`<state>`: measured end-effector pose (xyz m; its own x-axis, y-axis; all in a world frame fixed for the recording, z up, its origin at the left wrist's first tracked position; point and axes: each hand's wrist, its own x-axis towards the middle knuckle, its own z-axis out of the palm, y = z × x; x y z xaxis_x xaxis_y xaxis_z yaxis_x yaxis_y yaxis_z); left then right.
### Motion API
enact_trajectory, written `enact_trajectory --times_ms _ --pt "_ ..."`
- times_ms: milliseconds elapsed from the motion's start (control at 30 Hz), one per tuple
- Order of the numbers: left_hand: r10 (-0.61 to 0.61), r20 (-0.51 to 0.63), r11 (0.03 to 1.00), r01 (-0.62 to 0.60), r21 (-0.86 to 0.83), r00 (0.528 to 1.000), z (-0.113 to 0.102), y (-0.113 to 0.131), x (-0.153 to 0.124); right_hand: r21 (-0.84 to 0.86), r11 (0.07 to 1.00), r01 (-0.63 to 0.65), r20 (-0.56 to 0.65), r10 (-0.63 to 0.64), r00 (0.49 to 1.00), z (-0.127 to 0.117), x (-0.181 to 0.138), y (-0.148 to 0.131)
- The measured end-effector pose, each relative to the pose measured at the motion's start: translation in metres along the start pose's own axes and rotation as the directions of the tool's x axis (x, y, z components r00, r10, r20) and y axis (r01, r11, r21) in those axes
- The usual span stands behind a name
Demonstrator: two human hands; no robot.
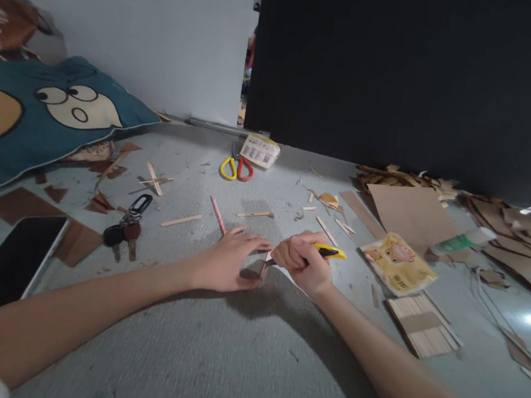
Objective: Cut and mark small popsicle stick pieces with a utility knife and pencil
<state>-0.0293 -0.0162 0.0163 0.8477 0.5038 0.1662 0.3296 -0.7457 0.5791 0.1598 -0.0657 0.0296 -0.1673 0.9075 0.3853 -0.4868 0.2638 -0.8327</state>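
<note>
My right hand (305,261) is closed around a yellow utility knife (335,253), its handle end sticking out to the right. The blade side points left and meets a small wooden craft stick (264,270). Thumb and fingers of my left hand (226,260) pinch that stick near its two ends on the table. Just beyond my left hand lies a pink patterned pencil (218,214). Another craft stick (254,214) rests flat a little farther out, and one more stick (181,220) lies to the left.
On the left are a phone (8,264), keys (128,232) and a blue pillow (57,115). Scissors (237,168) lie at the back. To the right are a yellow packet (399,262), a banded bundle of sticks (423,325), a glue stick (464,241) and cardboard sheets (409,211).
</note>
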Motion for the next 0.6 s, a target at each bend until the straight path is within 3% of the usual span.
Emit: enact_trajectory --times_ms 600 --pt "-0.002 0.006 1.000 0.002 0.009 1.000 -0.0004 0.0021 0.0008 -0.011 0.999 -0.036 -0.028 0.036 0.999 0.0012 0.0009 -0.0019"
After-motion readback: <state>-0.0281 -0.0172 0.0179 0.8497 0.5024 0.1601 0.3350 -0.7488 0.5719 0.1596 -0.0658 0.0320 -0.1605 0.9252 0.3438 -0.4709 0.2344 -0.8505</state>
